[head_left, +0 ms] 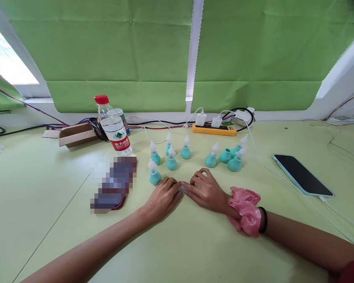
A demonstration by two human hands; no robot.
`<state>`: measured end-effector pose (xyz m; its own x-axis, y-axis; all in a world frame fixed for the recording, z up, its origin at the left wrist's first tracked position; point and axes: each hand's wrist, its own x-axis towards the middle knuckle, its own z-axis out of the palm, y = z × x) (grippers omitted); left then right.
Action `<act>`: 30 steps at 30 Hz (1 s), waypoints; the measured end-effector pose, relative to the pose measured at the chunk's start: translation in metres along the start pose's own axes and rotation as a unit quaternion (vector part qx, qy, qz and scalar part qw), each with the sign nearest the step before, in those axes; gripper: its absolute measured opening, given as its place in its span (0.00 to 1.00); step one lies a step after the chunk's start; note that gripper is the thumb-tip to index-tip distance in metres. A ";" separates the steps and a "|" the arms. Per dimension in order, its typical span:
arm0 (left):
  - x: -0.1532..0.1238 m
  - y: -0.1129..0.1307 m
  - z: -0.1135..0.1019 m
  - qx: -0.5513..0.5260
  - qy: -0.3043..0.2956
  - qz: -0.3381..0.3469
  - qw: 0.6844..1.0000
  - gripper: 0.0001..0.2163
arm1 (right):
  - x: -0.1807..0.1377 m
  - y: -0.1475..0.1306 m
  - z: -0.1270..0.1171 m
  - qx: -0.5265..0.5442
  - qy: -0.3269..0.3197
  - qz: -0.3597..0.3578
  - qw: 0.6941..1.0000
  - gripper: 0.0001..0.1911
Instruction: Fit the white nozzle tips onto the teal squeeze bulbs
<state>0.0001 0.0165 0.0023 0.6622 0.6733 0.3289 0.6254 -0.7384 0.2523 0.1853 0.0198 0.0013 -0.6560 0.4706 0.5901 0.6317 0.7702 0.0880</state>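
Note:
My left hand (164,193) and my right hand (205,190) meet low over the table, fingertips closed on a small clear piece (181,188) between them. Most of that piece is hidden by the fingers. Just beyond my left hand stands a teal bulb nasal aspirator (155,177) with a translucent tip. More such aspirators stand behind it, among them one (171,162) in the left group and one (211,158) above my right hand. In the right cluster a teal bulb (225,155) has no tip on it. My right wrist wears a pink scrunchie (245,212).
A water bottle (115,127) with a red cap stands left, before an open cardboard box (78,135). A blurred dark phone-like object (115,182) lies left of my hand. At the back is an orange power strip (214,129); at right, a phone (302,175) on a white cable.

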 end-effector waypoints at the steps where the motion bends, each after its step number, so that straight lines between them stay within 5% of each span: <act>1: 0.000 0.000 0.000 -0.008 0.005 -0.002 1.000 0.09 | 0.000 0.000 0.000 0.001 0.000 0.006 1.000 0.10; 18: -0.003 -0.005 0.004 -0.084 0.078 0.029 0.993 0.08 | -0.004 0.002 0.008 0.133 0.010 0.069 0.989 0.10; 30: -0.003 -0.006 0.003 -0.081 0.074 0.018 0.994 0.09 | -0.003 0.002 0.007 0.166 0.053 0.070 0.982 0.05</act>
<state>-0.0041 0.0186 -0.0030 0.6083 0.6415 0.4674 0.5193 -0.7670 0.3768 0.1862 0.0227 -0.0058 -0.5149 0.5486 0.6588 0.5313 0.8072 -0.2570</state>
